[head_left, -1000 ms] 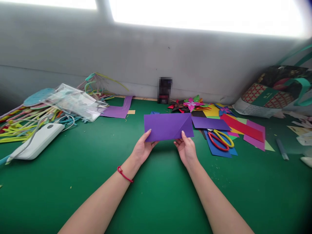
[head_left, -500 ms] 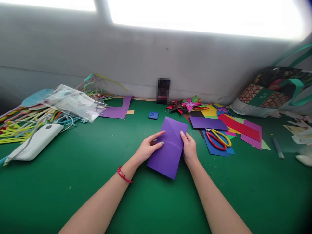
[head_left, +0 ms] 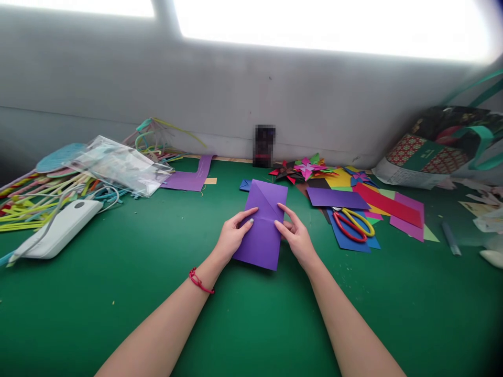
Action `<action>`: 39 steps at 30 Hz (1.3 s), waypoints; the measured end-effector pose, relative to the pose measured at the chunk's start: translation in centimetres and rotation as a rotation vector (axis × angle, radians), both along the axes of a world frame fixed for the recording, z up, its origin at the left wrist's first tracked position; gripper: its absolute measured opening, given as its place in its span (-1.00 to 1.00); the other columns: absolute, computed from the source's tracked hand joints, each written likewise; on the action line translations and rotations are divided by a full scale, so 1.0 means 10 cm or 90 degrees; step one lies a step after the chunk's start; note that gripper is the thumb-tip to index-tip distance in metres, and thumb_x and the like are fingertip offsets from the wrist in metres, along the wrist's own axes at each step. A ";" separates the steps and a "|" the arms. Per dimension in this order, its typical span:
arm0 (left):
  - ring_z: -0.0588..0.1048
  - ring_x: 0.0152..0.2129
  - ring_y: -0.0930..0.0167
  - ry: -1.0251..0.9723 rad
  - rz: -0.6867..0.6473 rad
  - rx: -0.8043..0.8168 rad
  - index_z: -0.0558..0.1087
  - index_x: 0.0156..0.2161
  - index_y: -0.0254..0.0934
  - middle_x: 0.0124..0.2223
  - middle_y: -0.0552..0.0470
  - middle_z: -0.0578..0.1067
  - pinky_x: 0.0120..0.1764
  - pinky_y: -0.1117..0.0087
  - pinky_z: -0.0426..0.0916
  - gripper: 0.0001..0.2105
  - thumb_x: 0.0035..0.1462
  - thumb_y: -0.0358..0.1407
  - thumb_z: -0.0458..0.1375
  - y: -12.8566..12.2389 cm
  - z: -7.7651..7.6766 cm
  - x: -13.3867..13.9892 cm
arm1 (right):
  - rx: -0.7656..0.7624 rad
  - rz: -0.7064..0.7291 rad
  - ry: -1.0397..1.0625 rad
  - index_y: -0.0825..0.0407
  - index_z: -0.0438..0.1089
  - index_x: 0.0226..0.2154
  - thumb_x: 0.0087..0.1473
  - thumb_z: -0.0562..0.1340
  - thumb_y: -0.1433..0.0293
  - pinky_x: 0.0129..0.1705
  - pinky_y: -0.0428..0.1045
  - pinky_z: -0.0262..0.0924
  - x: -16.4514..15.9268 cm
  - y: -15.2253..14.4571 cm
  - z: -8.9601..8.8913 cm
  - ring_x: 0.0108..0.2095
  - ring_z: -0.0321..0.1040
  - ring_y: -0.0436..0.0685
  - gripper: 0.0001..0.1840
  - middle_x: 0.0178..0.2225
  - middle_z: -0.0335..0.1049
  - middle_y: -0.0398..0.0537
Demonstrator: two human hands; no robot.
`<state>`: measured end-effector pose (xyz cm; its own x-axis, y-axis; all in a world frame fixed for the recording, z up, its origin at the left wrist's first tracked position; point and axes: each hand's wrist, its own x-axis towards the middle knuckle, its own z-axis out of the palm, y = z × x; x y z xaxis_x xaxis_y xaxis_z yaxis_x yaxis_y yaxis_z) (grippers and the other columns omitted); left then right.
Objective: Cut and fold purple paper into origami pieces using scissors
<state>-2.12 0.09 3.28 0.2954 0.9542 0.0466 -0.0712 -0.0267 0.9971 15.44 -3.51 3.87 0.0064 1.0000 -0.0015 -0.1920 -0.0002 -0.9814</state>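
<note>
A sheet of purple paper [head_left: 261, 238] is held by its two long edges over the green table. A diagonal crease runs across its upper part and another crosses its middle. My left hand [head_left: 232, 231] grips the left edge, with thumb and forefinger on the front face. On the right edge, my right hand [head_left: 295, 234] pinches the paper the same way; its other fingers are partly behind the sheet. Just beyond the sheet's top lies a small folded blue paper [head_left: 245, 185], partly covered by it.
Scissors [head_left: 356, 225] with red and yellow handles lie on coloured paper at right. Behind are folded paper stars [head_left: 308, 168]. A white device [head_left: 58, 230], pipe cleaners [head_left: 23, 222] and a clear plastic bag [head_left: 118, 165] are at left. A patterned bag [head_left: 424, 152] stands far right.
The purple paper has shifted left and slightly away, and now overlaps the small blue paper in view. My right hand has moved left with it, its forefinger now on the front face.
</note>
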 end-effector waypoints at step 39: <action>0.46 -0.37 0.35 -0.097 -0.035 -0.083 0.16 0.11 -0.17 -0.27 -0.02 0.49 -0.31 0.36 0.35 -0.46 -0.01 -0.23 0.15 -0.07 0.14 0.03 | -0.032 -0.036 0.047 -0.02 0.27 -0.01 -0.14 0.30 0.30 -0.28 -0.03 0.28 0.06 -0.03 0.08 -0.35 0.38 0.07 -0.43 -0.35 0.47 -0.13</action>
